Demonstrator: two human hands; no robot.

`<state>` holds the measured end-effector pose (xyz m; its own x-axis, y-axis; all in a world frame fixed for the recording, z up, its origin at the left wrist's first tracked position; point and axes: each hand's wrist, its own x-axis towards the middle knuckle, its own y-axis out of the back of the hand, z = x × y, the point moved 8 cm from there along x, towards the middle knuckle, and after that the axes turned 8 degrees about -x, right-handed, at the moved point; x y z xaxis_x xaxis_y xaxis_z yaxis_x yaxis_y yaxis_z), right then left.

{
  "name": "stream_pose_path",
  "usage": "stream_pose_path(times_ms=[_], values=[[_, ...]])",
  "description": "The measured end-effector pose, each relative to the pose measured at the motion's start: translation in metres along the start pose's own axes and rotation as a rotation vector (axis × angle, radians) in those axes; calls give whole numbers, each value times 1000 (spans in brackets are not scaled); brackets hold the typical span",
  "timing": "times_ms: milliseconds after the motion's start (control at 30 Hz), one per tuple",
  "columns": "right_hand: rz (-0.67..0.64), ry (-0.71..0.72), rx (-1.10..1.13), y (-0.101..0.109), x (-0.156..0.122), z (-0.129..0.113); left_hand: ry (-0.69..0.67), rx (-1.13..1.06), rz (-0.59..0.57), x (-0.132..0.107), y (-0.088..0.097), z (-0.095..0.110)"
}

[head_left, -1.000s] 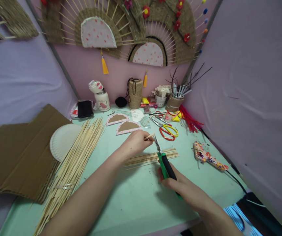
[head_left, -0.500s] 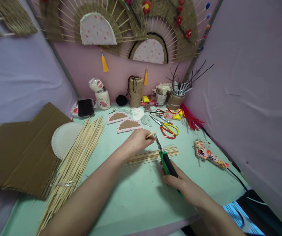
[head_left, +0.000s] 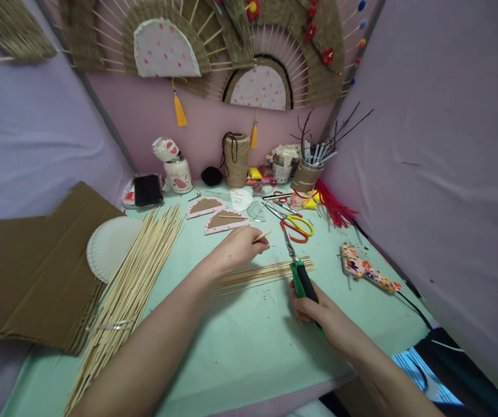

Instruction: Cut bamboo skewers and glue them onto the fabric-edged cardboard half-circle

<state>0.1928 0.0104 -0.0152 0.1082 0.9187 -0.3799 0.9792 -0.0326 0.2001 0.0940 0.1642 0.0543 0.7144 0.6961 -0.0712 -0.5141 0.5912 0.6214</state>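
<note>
My left hand (head_left: 236,248) pinches a thin bamboo stick (head_left: 262,236) whose short end pokes out to the right of the fingers. My right hand (head_left: 318,313) grips the green-and-black handles of a pair of cutters (head_left: 300,272), blades pointing up and away, a little to the right of the stick's tip. Below both hands a small row of cut bamboo sticks (head_left: 266,273) lies flat on the mint-green table (head_left: 240,347).
A big bundle of long bamboo skewers (head_left: 131,284) lies left, beside a white paper plate (head_left: 112,246) and brown cardboard (head_left: 26,272). Behind are half-round card pieces (head_left: 225,221), red-yellow scissors (head_left: 294,225), a twine spool (head_left: 236,160), a pen cup (head_left: 308,174), and a patterned glue gun (head_left: 364,269) on the right.
The cutters have pulled away to the right from the stick's tip. My left hand still holds the stick, shifted slightly left and up in view.
</note>
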Motion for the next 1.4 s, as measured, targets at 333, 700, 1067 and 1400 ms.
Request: stream_pose_path(times_ms=[333, 700, 1067, 1400], values=[[-47, 91, 456, 16, 3, 6, -41, 120, -6, 0, 2, -3], [-113, 130, 633, 13, 6, 13, 20, 456, -80, -1, -37, -12], [-199, 184, 764, 11, 10, 16, 71, 575, -174, 1, -56, -16], [-169, 230, 583, 13, 4, 13, -24, 176, -47, 4, 1, -10]])
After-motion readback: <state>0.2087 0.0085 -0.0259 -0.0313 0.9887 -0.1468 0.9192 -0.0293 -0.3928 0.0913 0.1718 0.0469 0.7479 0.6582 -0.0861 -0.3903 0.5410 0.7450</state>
